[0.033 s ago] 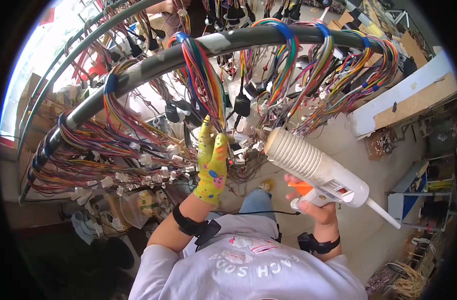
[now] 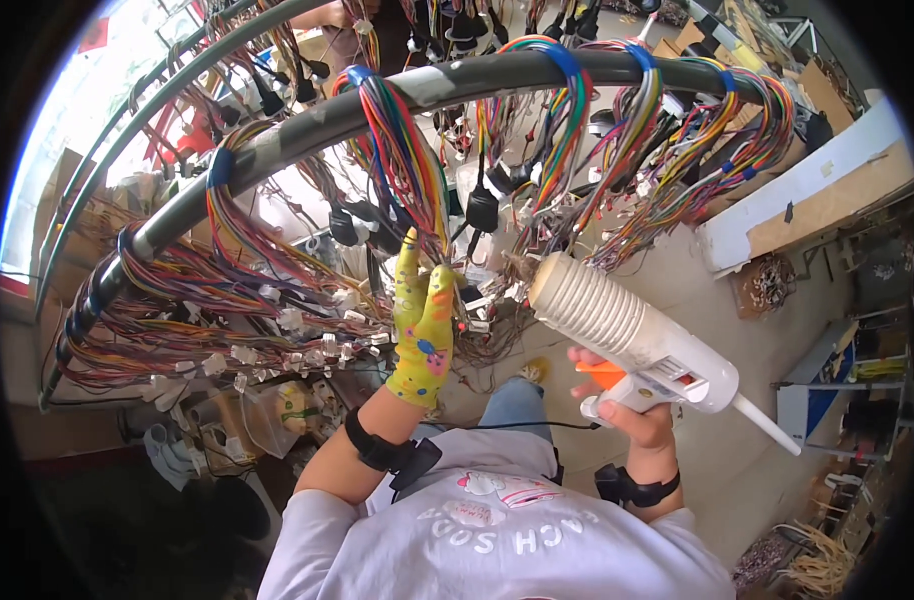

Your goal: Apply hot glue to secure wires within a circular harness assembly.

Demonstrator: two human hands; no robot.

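Note:
My left hand [image 2: 423,325], in a yellow patterned glove, is closed at the lower end of a multicoloured wire bundle [image 2: 402,140]. Its index finger points up along the wires, while the other fingers are partly hidden. Blue tape ties that bundle to a dark curved pipe [image 2: 447,82]. In my right hand [image 2: 632,415] is a white hot glue gun [image 2: 632,330] with an orange trigger, fingers wrapped round its handle. A white glue stick [image 2: 767,425] juts from its rear. The gun's front end is by the hanging connectors, to the right of my left hand.
More wire bundles [image 2: 567,130] with white connectors hang along the pipe on both sides. Black plugs [image 2: 482,208] dangle behind. A white and brown board [image 2: 807,205] stands at right, above a shelf rack [image 2: 837,385]. Part of another person [image 2: 327,15] shows at the top.

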